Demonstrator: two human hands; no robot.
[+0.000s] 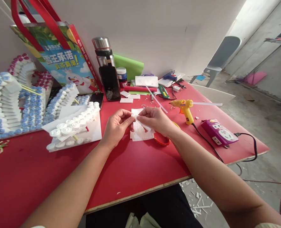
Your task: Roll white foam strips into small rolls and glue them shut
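Over the middle of the red table, my left hand and my right hand meet. Both pinch a small white strip between fingertips, just above a few loose white foam pieces. Under my right wrist lies a pair of orange-handled scissors, mostly hidden. To the left of my left hand stands a white stepped foam model covered with rolled white rosettes.
A yellow glue gun and a purple power strip with a black cable lie to the right. Blue-tipped foam models, a printed bag, a flask, a phone and craft tools stand at the back. A grey chair is beyond the table.
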